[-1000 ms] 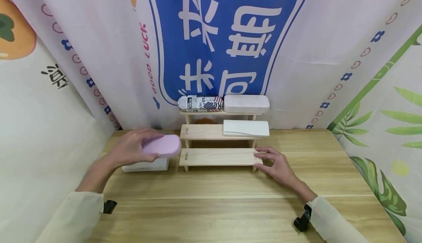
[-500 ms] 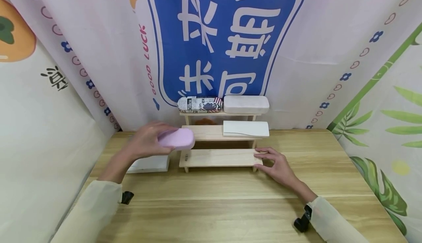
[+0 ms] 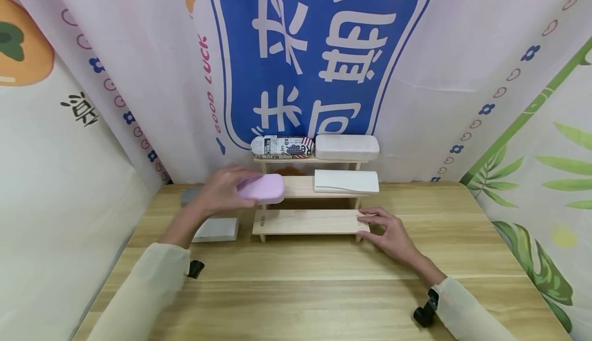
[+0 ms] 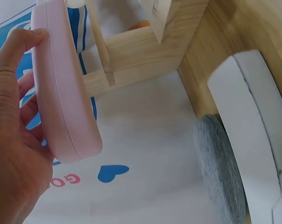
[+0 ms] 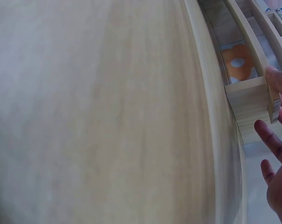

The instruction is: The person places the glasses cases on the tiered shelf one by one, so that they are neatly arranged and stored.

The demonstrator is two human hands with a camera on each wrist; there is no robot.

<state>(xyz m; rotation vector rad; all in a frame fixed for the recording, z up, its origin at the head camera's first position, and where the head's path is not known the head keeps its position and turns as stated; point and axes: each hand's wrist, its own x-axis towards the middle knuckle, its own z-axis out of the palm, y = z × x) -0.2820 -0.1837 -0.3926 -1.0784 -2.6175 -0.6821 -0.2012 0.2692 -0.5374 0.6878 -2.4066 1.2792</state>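
My left hand [image 3: 225, 191] grips a smooth pink glasses case [image 3: 262, 189] by its left end, in front of the left end of the middle shelf [image 3: 298, 186]. In the left wrist view the thumb and fingers clasp the pink case, whose lid seam shows. My right hand [image 3: 389, 232] holds the right end of the wooden stepped stand's lowest shelf [image 3: 305, 222], thumb at the front edge. A newspaper-print glasses case [image 3: 282, 147] and a white glasses case [image 3: 347, 147] lie on the top shelf. On the middle shelf's right half rests a white flap case [image 3: 346, 181].
A white case [image 3: 216, 229] lies on the wooden table [image 3: 296, 279] left of the stand. Behind it sits a grey fuzzy case [image 4: 218, 168], partly hidden by my left hand in the head view. A printed curtain [image 3: 425, 84] hangs close behind the stand.
My left hand has carried the pink glasses case right and slightly away from me, from left of the stand to the middle shelf's left end. The right hand has kept its place.
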